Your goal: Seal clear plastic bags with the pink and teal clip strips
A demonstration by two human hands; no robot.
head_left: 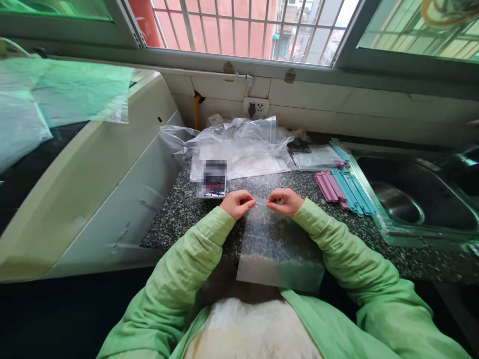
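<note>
A white appliance (93,169) is standing at the far left beside the speckled counter (179,209). A small packet (211,178) is lying there, its label blurred and unreadable. The left hand (237,203) is pinching 1 top corner of a clear plastic bag (279,244) hanging over the counter's edge; the right hand (285,201) is pinching the other corner. Pink and blue clips (344,188) are lying beside the steel sink (411,199).
</note>
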